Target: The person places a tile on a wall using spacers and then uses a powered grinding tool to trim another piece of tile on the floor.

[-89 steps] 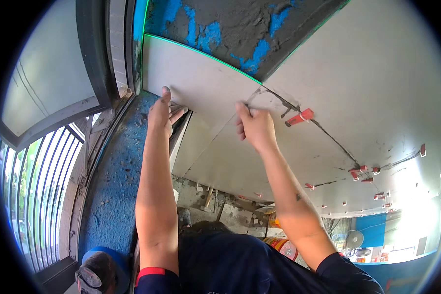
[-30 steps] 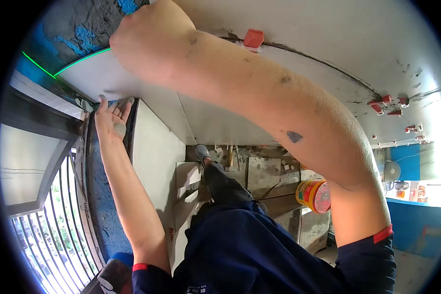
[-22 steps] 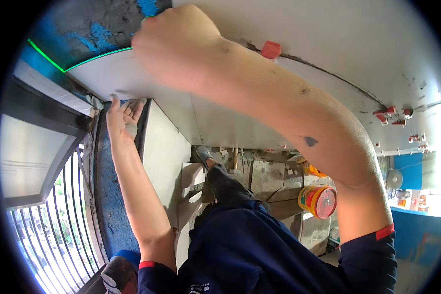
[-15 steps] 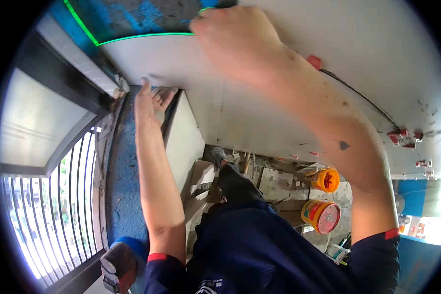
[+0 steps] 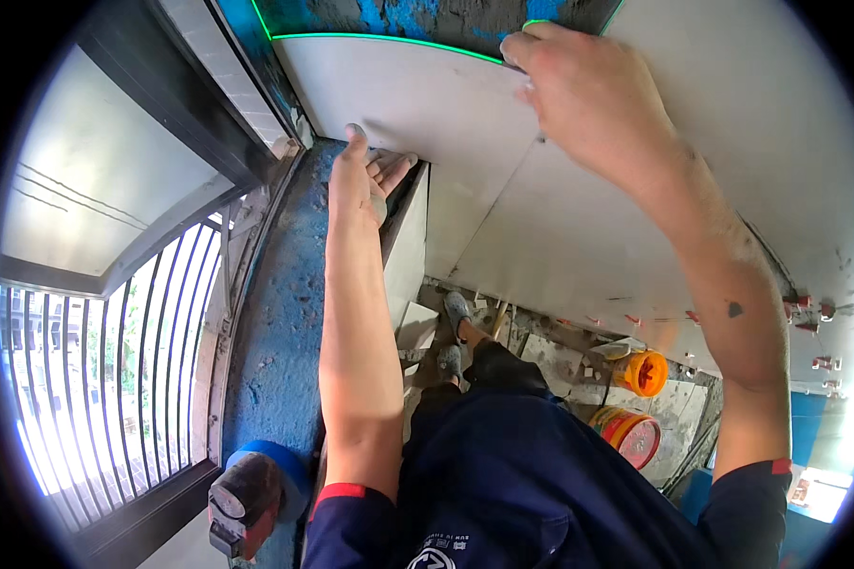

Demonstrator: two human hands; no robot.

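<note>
A pale wall tile (image 5: 399,104) stands against the blue-stained wall, with a green laser line along its upper edge. My left hand (image 5: 361,185) is under the tile's lower edge near the corner, palm up, fingers and thumb apart, the fingertips close to or against it. Higher and to the right, my right hand (image 5: 593,90) has its fingers curled over the tile's top edge. Green light falls on those knuckles. What lies behind these fingers is hidden. Bare rough wall (image 5: 417,17) shows above the tile.
Left, a barred window (image 5: 114,379) borders a rough blue ledge (image 5: 270,351), where a dark-and-red tool with a blue round base (image 5: 299,479) sits. An orange bucket (image 5: 657,375) and a lidded bucket (image 5: 640,441) stand below. Red clips (image 5: 799,302) stick out of the tiled wall.
The view has swung, so the scene sits farther right in the picture. My right hand has shifted somewhat right along the top edge. My left hand stays below the tile.
</note>
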